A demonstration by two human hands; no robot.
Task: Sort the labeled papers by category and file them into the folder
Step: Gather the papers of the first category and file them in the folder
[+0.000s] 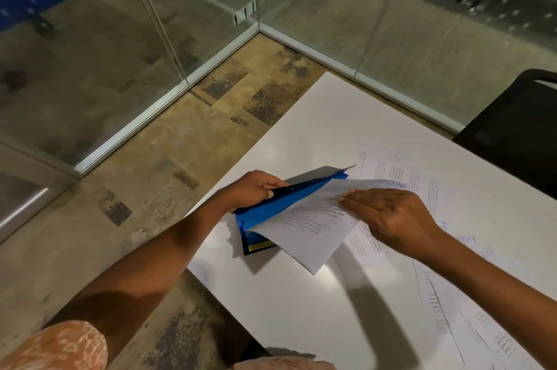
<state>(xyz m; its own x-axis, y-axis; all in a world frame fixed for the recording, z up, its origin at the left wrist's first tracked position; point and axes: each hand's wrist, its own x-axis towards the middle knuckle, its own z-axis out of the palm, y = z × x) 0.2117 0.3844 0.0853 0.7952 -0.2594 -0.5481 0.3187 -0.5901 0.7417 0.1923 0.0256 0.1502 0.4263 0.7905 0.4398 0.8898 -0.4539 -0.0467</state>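
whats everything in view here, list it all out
folder: one, blue inside with a dark cover, held open at the table's left edge
sheet: at least one, white with print, partly inside the folder
loose papers: several, white with print and blue handwriting, spread on the table to the right
black item: one, with a yellow label, under the folder
table: one, white
chair: one, black, far right
glass walls: two, meeting in a corner
floor: tan with dark patches
sleeve: peach, bottom left
left hand: grips the folder
right hand: holds the sheet
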